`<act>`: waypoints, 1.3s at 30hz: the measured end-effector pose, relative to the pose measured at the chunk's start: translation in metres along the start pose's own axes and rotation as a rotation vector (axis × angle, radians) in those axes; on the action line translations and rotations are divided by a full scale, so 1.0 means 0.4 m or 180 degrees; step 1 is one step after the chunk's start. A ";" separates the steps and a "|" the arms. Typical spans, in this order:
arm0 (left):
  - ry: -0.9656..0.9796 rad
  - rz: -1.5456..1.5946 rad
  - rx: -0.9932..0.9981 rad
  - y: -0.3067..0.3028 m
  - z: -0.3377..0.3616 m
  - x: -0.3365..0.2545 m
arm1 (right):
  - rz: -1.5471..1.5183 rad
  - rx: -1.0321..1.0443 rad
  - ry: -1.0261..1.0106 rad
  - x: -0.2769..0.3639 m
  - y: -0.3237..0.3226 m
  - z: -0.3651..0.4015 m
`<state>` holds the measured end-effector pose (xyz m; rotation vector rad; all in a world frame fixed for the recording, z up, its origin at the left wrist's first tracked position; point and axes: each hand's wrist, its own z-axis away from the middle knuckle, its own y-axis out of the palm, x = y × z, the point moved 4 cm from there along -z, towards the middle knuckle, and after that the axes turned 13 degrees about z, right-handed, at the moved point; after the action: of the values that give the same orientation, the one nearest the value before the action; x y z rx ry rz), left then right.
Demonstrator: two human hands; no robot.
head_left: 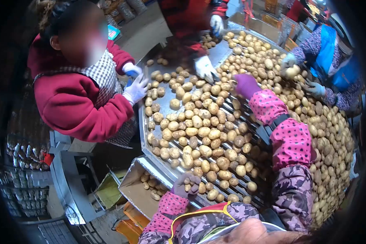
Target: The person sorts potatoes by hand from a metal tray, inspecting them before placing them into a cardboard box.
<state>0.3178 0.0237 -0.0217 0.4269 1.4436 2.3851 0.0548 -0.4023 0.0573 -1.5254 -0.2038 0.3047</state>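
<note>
Many potatoes (205, 131) lie spread over a metal sorting table with slats (166, 106). At the table's near edge, my left hand (185, 185), in a dull purple glove, is closed around small potatoes that show between its fingers. My right hand (247, 86), in a brighter purple glove, reaches far over the table with its arm stretched out. Its fingertips are at the potatoes near the middle of the pile, but they are blurred, so I cannot tell whether they hold one. Pink dotted sleeve covers (290, 138) cover both forearms.
A co-worker in a red top (79, 101) stands at the left edge, white-gloved hands (136, 87) together. Another co-worker's white glove (206, 69) touches potatoes at the far side. A third person's gloved hands (289, 65) are at the right. Below the table, a carton (138, 187) holds potatoes.
</note>
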 end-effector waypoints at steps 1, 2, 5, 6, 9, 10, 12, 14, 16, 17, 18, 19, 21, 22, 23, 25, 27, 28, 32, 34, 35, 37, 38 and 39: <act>0.0191 -0.0107 -0.0093 -0.025 0.004 -0.002 | -0.0166 -0.0550 -0.0280 -0.016 0.089 -0.097; 0.0189 -0.0016 0.0120 -0.037 0.004 -0.006 | -0.0366 -0.1090 -0.0558 -0.030 0.187 -0.174; 0.0122 0.0035 0.0432 -0.004 0.012 -0.021 | 0.0602 -0.0515 -0.0343 0.049 0.213 -0.255; 0.0034 -0.0064 0.0606 -0.023 0.012 -0.010 | 0.0520 -0.0394 -0.0275 0.077 0.173 -0.251; -0.0033 0.0012 0.0616 -0.042 0.012 -0.004 | 0.0396 0.0035 -0.0057 0.107 0.121 -0.224; -0.0021 0.0007 0.0589 -0.049 0.011 -0.005 | 0.0389 0.0133 -0.0003 0.079 0.189 -0.256; 0.0006 -0.0124 0.0525 -0.026 0.012 -0.011 | 0.0397 0.0447 0.0157 0.066 0.223 -0.254; 0.0120 -0.0296 0.0500 -0.030 0.011 -0.006 | 0.0426 0.0872 0.0366 0.064 0.190 -0.171; 0.0133 -0.0248 0.0471 -0.013 0.011 -0.005 | 0.0516 0.0539 0.0298 0.048 0.181 -0.082; 0.0142 -0.0229 0.0484 -0.002 0.010 -0.005 | 0.0547 0.0313 0.0126 0.043 0.176 -0.048; 0.0146 -0.0209 0.0495 0.011 0.010 -0.004 | 0.0578 0.0093 -0.0045 0.055 0.141 -0.002; 0.0110 -0.0014 0.0516 0.027 0.007 -0.001 | 0.0484 -0.0476 -0.0310 0.082 0.099 0.059; 0.0446 0.0455 0.0018 -0.022 -0.018 -0.005 | -0.0538 -0.0261 -0.0545 0.191 -0.024 0.174; 0.0605 0.0691 -0.0246 -0.041 -0.027 0.004 | -0.1283 -0.0407 -0.0860 0.235 -0.015 0.238; 0.0565 0.0965 -0.0165 0.023 -0.028 0.011 | -0.1715 -0.0258 -0.1353 0.297 -0.048 0.319; 0.0785 0.0863 0.0096 0.099 -0.030 0.028 | -0.1707 -0.0225 -0.1967 0.419 -0.087 0.445; 0.0962 0.0614 0.0284 0.105 -0.032 0.053 | -0.1969 0.0719 -0.2201 0.479 -0.110 0.502; 0.0874 0.0744 0.0290 0.093 -0.030 0.059 | -0.1790 0.0540 -0.2467 0.500 -0.084 0.505; 0.0650 0.1237 0.0306 0.030 -0.025 0.064 | -0.1005 -0.0286 -0.1539 0.486 0.048 0.207; 0.0457 0.1476 0.0559 0.029 -0.019 0.063 | 0.0402 0.0484 -0.1101 0.499 0.103 0.046; 0.0347 0.1428 0.0808 0.040 -0.010 0.057 | 0.0243 0.0343 -0.0958 0.499 0.146 0.011; 0.0239 0.1247 0.1004 0.084 0.014 0.052 | 0.0108 0.0092 -0.0727 0.498 0.210 -0.026; 0.0289 0.1214 0.0797 0.095 0.014 0.054 | -0.0144 0.0427 -0.0675 0.489 0.198 -0.033; 0.0306 0.1178 0.0601 0.108 0.008 0.055 | -0.0039 0.0632 -0.0746 0.472 0.189 -0.007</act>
<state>0.2944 0.0166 0.0201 0.6876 1.7749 2.5873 0.2292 -0.3431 -0.0292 -1.2906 -0.3572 0.4805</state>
